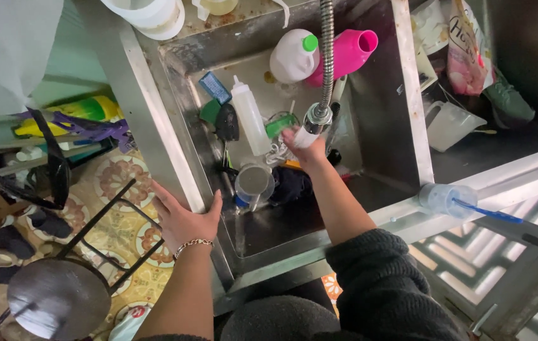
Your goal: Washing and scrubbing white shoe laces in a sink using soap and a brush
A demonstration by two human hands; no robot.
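Observation:
I look straight down into a steel sink. My right hand reaches into the basin and grips the white spray head at the end of a flexible metal faucet hose. My left hand, with a bracelet at the wrist, rests flat with fingers spread on the sink's left rim. Below the spray head lie a white squeeze bottle, a round cup, a green sponge and dark utensils.
A white jug with a green cap and a pink bottle lie at the basin's far end. A clear cup with a blue toothbrush sits on the right rim. A metal stool stands on the patterned floor to the left.

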